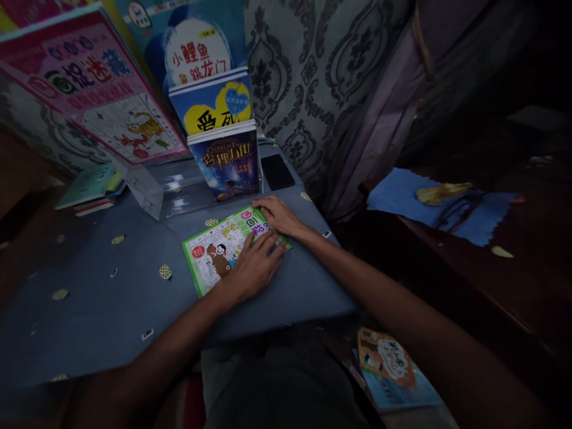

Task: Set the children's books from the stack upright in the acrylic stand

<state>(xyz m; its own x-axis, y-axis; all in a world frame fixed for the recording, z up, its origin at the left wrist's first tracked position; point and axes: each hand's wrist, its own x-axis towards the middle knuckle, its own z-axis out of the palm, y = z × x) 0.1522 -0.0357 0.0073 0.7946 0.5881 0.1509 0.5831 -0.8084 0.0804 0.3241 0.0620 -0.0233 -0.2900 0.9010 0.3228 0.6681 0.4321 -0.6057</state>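
Note:
A green-bordered picture book [214, 253] with a cartoon cover lies closed and slanted on the blue-grey tablecloth. My left hand [257, 265] rests flat across its right part, fingers stretched out and covering some of the title. At the book's upper right corner lies my right hand [279, 215], its fingers extended along the edge and slightly bent. Its palm side is hidden. Neither hand visibly grips anything.
Behind the book, a clear plastic book stand [152, 187] holds a pink book [89, 89] and a dark blue book [230, 164], among others. A black phone [277, 171] lies beside it. On the right is a blue cloth [402, 196]; below it, another book [393, 369].

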